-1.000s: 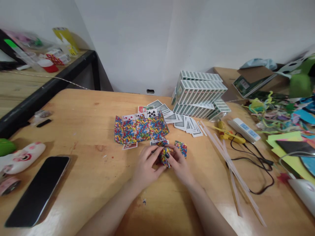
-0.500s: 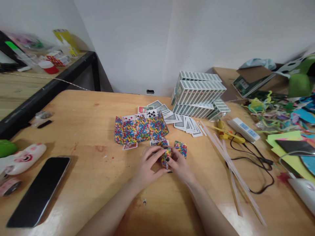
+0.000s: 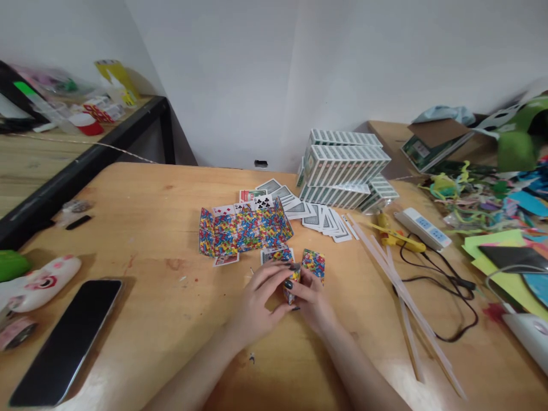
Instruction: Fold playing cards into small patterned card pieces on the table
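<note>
Between both hands is a small piece covered in a multicolored pattern, apparently folded card, mostly hidden by fingers. My left hand curls round its left side, fingertips on top and thumb below. From the right, my right hand grips it, its dark-nailed thumb across the front. Just behind the hands lies a playing card with a patterned piece on it. Another patterned card rests beside my right hand. Farther back stands a folded panel structure in the same pattern, with playing cards along its back.
Loose playing cards fan out before stacked card boxes. To the right lie glue sticks, a yellow glue gun, a power strip and a black cord. A phone lies at left.
The hands stay closed round the patterned piece, with only slight finger shifts. The whole view has tilted a little, so the scene sits slightly lower.
</note>
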The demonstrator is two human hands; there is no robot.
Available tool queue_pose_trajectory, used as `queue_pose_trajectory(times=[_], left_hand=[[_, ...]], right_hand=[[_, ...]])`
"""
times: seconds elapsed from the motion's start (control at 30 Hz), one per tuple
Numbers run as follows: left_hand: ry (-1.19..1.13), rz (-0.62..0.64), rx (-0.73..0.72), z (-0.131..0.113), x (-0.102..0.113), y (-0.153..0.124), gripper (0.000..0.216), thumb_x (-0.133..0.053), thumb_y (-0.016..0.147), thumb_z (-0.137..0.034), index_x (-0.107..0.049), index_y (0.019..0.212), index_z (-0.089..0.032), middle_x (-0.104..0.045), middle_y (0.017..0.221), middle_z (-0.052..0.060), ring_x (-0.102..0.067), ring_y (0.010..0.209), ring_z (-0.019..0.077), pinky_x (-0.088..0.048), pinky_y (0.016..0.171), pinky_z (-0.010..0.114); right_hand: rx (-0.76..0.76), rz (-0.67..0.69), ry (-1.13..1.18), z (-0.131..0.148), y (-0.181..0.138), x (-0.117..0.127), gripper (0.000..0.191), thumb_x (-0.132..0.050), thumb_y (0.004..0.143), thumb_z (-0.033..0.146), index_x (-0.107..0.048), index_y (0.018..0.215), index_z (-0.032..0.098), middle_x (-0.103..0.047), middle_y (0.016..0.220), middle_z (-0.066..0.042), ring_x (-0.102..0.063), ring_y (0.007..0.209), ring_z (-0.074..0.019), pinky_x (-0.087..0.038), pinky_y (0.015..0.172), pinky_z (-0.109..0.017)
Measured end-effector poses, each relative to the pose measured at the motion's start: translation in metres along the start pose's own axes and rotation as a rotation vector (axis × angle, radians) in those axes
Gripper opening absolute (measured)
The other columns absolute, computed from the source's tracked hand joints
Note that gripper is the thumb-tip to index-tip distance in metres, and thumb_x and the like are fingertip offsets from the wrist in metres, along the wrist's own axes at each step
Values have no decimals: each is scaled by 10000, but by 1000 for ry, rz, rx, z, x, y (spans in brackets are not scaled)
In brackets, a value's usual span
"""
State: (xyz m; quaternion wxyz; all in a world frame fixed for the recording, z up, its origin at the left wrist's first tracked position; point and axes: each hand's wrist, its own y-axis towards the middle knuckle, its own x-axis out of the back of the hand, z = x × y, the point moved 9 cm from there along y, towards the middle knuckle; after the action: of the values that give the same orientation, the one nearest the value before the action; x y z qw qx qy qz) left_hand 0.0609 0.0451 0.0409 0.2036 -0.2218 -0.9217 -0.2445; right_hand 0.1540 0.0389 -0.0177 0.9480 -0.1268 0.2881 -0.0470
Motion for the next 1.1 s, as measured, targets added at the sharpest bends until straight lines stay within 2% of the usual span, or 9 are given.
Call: queue_pose_trajectory(times=[0.1,0.2,0.37,0.47,0.6,0.73,0.87,1.0,1.1], left_hand=[[-36,14,-25,-4,0,1,525,-643,734,-281,-435,1216,-270,-476,1209,78,-408,1174,260,-349,989,448],[-120,-20,7,-2,4,-1,590,-646,724,-336,-400,1256,-267,-425,1261,91,-369,1197,279,-305,1006,471],[-450,-127,314,28,6,-8,505,-508,829,-332,-352,1297,-227,-480,1211,112,-497,1070,237,-406,919,420],[-726,-17,543,46,-13,-11,457,-539,799,-405,-479,1207,-208,-572,1133,91,-541,1028,234,-445,866,377],[-975,222,707,44,-34,-14,404,-613,733,-438,-620,1021,-154,-652,992,89,-601,908,225,-481,738,314],[-1031,301,714,36,-32,-13,396,-714,649,-378,-652,952,-131,-668,964,92,-603,899,212,-454,776,293],[-1008,273,683,36,-23,-8,420,-756,610,-281,-648,988,-135,-670,981,85,-592,934,218,-436,825,312],[-948,196,696,43,-15,-5,487,-784,557,-274,-639,1001,-136,-667,1012,88,-597,941,239,-421,882,374],[-882,123,712,50,-10,-5,475,-775,568,-285,-635,995,-129,-671,1009,94,-606,929,244,-423,888,401]], right_hand=[[43,-18,-69,4,0,5,400,-741,614,249,-628,995,207,-648,993,-45,-576,939,-214,-431,852,-331],[161,-44,-246,18,-2,8,480,-746,616,255,-587,1068,220,-626,1060,-59,-556,998,-233,-419,886,-363],[444,-10,-673,39,-13,0,571,-719,665,244,-495,1190,236,-564,1172,-92,-524,1065,-257,-402,915,-412],[552,44,-816,41,-20,-8,630,-714,672,224,-449,1242,264,-555,1194,-87,-510,1093,-265,-389,927,-415],[562,104,-890,43,-23,-15,675,-697,683,196,-406,1287,275,-560,1196,-87,-503,1103,-277,-373,942,-421],[561,185,-938,46,-24,-24,690,-681,687,181,-381,1302,276,-557,1191,-86,-492,1103,-277,-360,946,-426],[564,229,-994,43,-21,-27,683,-648,704,179,-362,1317,278,-518,1222,-84,-445,1144,-272,-344,965,-426],[565,84,-1033,43,-14,-10,686,-672,692,227,-381,1311,280,-458,1268,-93,-388,1187,-283,-317,987,-452],[504,11,-921,42,-7,4,702,-739,638,296,-440,1272,268,-515,1167,-105,-461,1100,-288,-371,938,-447]])
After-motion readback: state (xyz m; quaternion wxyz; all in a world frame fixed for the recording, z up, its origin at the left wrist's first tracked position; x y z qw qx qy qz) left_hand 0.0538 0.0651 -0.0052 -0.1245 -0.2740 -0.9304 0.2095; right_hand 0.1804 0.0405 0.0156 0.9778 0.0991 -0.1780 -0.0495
